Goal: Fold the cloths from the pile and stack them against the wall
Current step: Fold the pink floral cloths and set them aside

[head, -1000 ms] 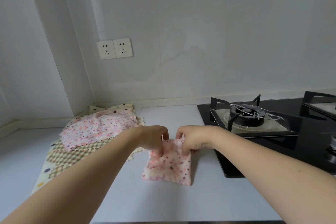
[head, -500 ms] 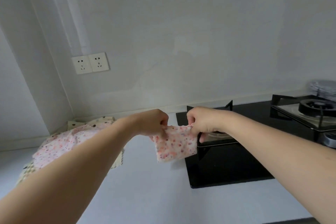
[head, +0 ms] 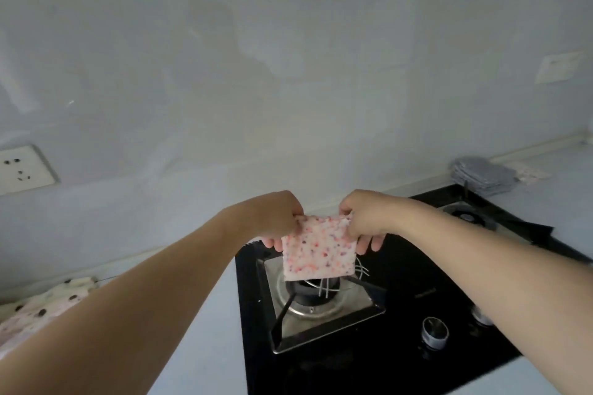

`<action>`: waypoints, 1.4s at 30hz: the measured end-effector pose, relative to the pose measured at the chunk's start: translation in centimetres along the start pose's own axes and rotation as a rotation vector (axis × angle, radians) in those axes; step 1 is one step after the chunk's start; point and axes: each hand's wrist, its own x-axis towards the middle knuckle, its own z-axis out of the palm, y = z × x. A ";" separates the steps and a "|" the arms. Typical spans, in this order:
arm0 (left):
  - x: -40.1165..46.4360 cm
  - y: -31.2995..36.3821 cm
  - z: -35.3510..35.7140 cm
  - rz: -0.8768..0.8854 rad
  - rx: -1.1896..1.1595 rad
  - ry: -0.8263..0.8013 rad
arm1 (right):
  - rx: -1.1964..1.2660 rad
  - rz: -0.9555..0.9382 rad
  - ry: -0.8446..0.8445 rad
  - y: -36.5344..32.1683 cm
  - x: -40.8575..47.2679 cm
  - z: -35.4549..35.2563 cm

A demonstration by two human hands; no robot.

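Over the burner (head: 316,290), left hand (head: 277,218) and right hand (head: 364,218) each pinch a top corner of the folded cloth (head: 319,248); a slack pinch could unfold it or drop it onto the grate.

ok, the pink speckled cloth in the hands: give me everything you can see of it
The pink speckled cloth is a small, roughly square folded piece, pale pink with red and dark flecks, soft fabric by its look. It hangs upright in the air over the near burner of the black stove, touching nothing below. The left hand pinches its top left corner, the right hand its top right, each grip with fingers behind the cloth. The top edge is taut; the bottom edge hangs free.
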 end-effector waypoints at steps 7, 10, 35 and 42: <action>6.4 14.6 0.0 0.062 0.012 -0.065 | 0.059 0.115 0.121 11.6 -2.3 -9.3; 8.6 21.7 0.5 0.082 -0.018 -0.069 | 0.083 0.141 0.157 17.0 -3.9 -13.9; 36.8 50.2 3.7 -0.013 -0.958 0.022 | 0.385 0.189 0.522 49.6 6.9 -38.5; 48.5 56.4 8.7 0.007 -0.782 0.234 | 0.330 0.022 0.540 60.5 15.1 -43.2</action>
